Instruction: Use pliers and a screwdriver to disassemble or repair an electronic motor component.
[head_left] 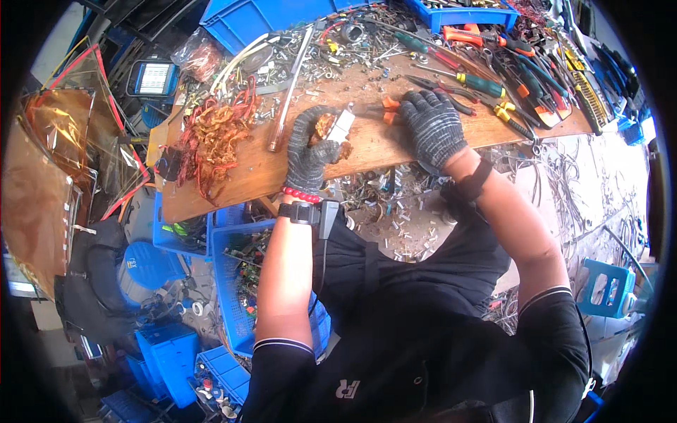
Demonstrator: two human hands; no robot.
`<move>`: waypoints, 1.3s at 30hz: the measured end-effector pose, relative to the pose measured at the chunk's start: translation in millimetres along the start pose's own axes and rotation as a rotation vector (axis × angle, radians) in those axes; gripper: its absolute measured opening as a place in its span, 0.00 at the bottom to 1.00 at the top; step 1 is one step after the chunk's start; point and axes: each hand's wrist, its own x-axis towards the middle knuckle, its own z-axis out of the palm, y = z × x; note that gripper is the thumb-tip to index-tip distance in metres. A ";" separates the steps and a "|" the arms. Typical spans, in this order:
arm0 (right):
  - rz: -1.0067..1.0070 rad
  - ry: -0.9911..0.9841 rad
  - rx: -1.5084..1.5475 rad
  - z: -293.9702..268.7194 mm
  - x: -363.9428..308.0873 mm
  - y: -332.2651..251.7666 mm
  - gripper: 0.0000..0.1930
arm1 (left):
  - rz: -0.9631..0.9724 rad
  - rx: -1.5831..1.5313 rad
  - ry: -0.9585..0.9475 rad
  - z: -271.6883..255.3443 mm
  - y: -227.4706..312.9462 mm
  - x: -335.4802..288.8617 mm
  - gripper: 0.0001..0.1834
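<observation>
Showing a cluttered workspace from above, the view bends at its edges around a brown wooden tabletop (374, 149). Metal scraps (345, 56) litter its far side, and more bits lie scattered over the pale floor (436, 221) below. Grey cords (546, 180) tangle at the right; large amber, glossy sheets (39, 218) stand at the left.

The person wears speckled grey knit gloves. The left hand (308, 144), thumb and fingers curled round it, grips a small blocky piece (342, 125), held just above the middle of the tabletop. Its silvery, flat-sided centre shows between rough, copper-brown ends. The right hand (431, 123) has its fingers bent over a tool with orange handles (390, 111), its dark tip pointing left, right beside the piece; whether they touch, I cannot tell. Left of the left hand lies a heap of crinkled brown strips mixed with red strands (220, 137), near a long, slim, clear rod (290, 92).

Counted: two gloved hands, one blocky piece, two smooth blue trays (261, 21) along the top edge, one screwdriver with a green-and-yellow handle (482, 84), and one turquoise stool (605, 289) at far right. The scraps are too many to count.
</observation>
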 end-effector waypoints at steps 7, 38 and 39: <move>-0.029 -0.041 -0.068 4.8 2.9 8.4 0.19 | -0.092 -0.322 0.041 -19.8 -15.5 11.6 0.31; 0.019 -0.510 -0.080 -46.6 5.7 131.8 0.23 | -0.217 -1.120 -0.246 -10.5 -48.8 -200.4 0.51; -0.008 -0.476 -0.115 -42.6 6.8 131.2 0.21 | -0.207 -1.139 -0.275 -8.6 -53.9 -203.0 0.53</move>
